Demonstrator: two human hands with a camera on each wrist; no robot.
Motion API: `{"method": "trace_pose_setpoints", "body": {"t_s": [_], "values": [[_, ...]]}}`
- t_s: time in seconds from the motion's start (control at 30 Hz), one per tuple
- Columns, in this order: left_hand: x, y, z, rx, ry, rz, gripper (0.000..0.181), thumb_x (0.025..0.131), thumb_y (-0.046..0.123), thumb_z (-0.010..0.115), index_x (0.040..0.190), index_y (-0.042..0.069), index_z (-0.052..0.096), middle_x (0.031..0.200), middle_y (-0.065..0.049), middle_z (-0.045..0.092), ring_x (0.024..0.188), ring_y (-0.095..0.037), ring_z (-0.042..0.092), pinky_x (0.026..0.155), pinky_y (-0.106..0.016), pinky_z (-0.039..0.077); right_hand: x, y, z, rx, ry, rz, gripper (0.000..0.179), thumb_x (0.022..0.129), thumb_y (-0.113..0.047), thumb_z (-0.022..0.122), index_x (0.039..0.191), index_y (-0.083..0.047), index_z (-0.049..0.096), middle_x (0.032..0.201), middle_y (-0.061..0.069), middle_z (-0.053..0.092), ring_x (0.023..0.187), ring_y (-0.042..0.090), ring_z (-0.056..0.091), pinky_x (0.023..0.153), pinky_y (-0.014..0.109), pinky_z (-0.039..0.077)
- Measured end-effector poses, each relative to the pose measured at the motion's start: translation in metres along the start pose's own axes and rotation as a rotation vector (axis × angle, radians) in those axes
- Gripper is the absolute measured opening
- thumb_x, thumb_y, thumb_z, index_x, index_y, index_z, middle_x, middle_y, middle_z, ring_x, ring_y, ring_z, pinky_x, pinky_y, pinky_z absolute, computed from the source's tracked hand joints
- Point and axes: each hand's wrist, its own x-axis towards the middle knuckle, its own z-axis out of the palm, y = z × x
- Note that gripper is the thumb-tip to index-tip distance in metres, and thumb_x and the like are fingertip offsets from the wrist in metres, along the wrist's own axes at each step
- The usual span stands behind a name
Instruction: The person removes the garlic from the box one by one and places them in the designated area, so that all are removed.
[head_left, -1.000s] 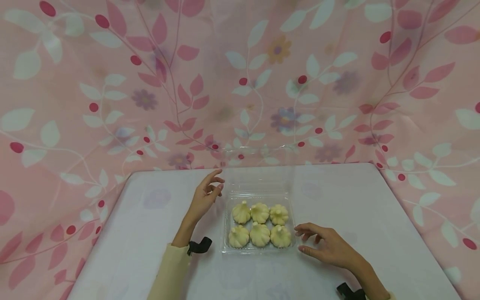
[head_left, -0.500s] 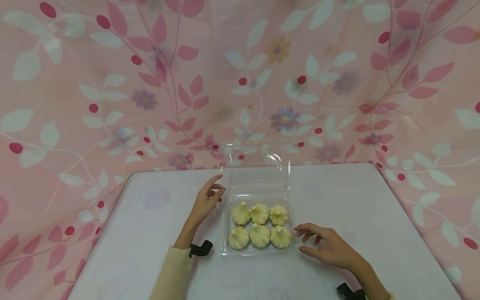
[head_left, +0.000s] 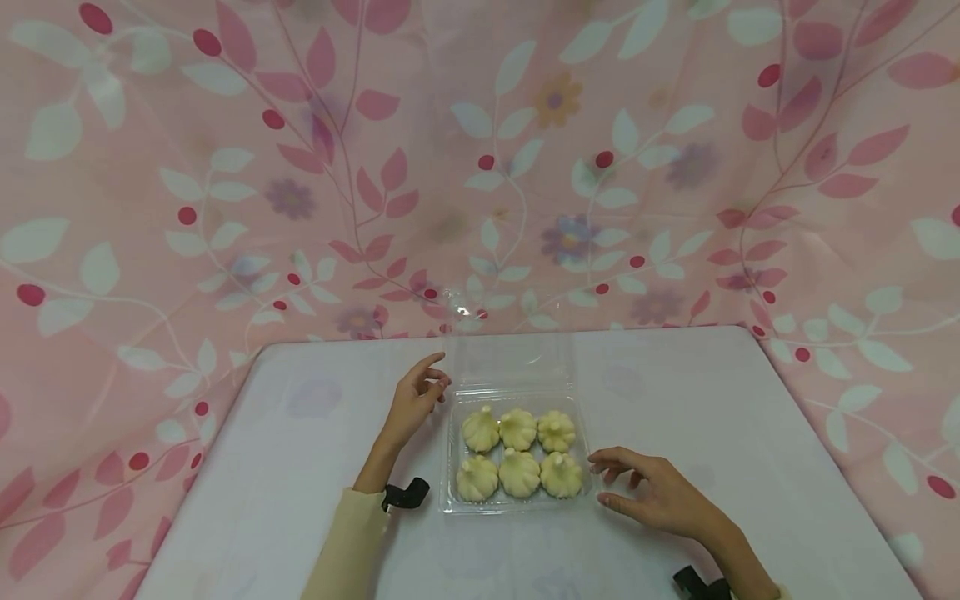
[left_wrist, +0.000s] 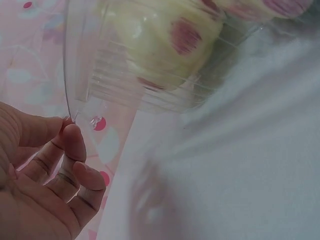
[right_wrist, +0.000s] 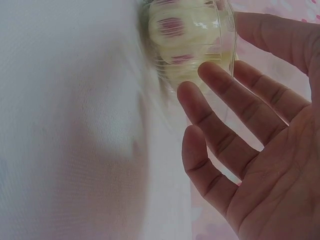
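Left hand (head_left: 412, 398) shifted slightly nearer, pinching clear box (head_left: 517, 506) edge; right hand (head_left: 651, 493) loosely spread beside, contact unclear. Long axis left-right; raised lid (head_left: 517, 362) points away.

A pink cloth (head_left: 495, 208), printed with white and rose leaves, red dots and scattered flowers, rises behind the table (head_left: 712, 408) and spreads past its left and right edges. The tabletop is whitish with faint, pale patches, under soft light.
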Motion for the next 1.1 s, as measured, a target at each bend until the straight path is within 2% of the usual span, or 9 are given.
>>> {"method": "trace_pose_setpoints", "body": {"t_s": [0.1,0.27,0.4,0.67,0.9,1.03,1.1], "values": [[0.002,-0.010,0.001,0.005,0.021,-0.016,0.046,0.097,-0.003,0.056,0.143,-0.002,0.046,0.105,-0.028,0.062,0.076,-0.043,0.057,0.053,-0.022,0.041,0.000,-0.001,0.000,0.004,-0.004,0.009,0.046,0.087,-0.020,0.078,0.129,-0.014,0.060,0.109,-0.002,0.068,0.089,0.015,0.064,0.067,0.034,0.050],[0.001,-0.014,0.003,0.005,0.052,-0.015,0.045,0.095,-0.004,0.059,0.139,-0.003,0.050,0.101,-0.024,0.062,0.069,-0.024,0.056,0.053,-0.021,0.043,0.000,-0.002,0.000,0.006,-0.012,0.026,0.045,0.088,-0.021,0.077,0.129,-0.015,0.060,0.109,-0.003,0.068,0.089,0.015,0.064,0.068,0.034,0.050],[0.000,-0.014,0.003,0.017,0.051,-0.011,0.044,0.095,-0.004,0.059,0.138,-0.007,0.049,0.098,-0.023,0.063,0.066,-0.017,0.054,0.053,-0.022,0.044,-0.001,-0.002,0.000,0.008,-0.013,0.023,0.046,0.087,-0.021,0.077,0.129,-0.015,0.060,0.110,-0.003,0.068,0.089,0.015,0.064,0.068,0.034,0.050],[0.001,-0.011,0.002,-0.008,0.012,-0.065,0.048,0.096,-0.006,0.055,0.142,-0.009,0.042,0.102,-0.032,0.062,0.069,-0.021,0.053,0.054,-0.022,0.043,-0.002,-0.001,0.000,0.002,-0.014,0.022,0.046,0.087,-0.022,0.078,0.129,-0.016,0.060,0.110,-0.004,0.068,0.089,0.015,0.064,0.068,0.033,0.050],[-0.006,0.019,0.001,-0.001,-0.040,-0.087,0.045,0.096,-0.008,0.054,0.139,-0.014,0.042,0.104,-0.037,0.059,0.068,-0.021,0.053,0.056,-0.023,0.045,-0.002,-0.001,0.000,-0.001,-0.017,0.016,0.046,0.088,-0.022,0.077,0.129,-0.016,0.060,0.110,-0.004,0.068,0.090,0.015,0.064,0.068,0.033,0.050],[-0.006,0.020,0.001,-0.003,-0.046,-0.098,0.044,0.096,-0.007,0.053,0.138,-0.014,0.042,0.103,-0.036,0.059,0.068,-0.025,0.053,0.054,-0.024,0.044,-0.002,-0.002,-0.001,0.011,-0.019,0.004,0.045,0.088,-0.022,0.077,0.129,-0.015,0.060,0.110,-0.004,0.068,0.090,0.015,0.064,0.068,0.034,0.050],[-0.004,0.016,0.001,0.002,-0.052,-0.108,0.044,0.097,-0.007,0.053,0.139,-0.014,0.042,0.102,-0.035,0.060,0.069,-0.027,0.054,0.055,-0.024,0.044,-0.002,-0.002,-0.001,0.015,-0.019,-0.005,0.045,0.088,-0.023,0.077,0.129,-0.015,0.059,0.110,-0.004,0.068,0.090,0.016,0.064,0.068,0.034,0.050]]}}
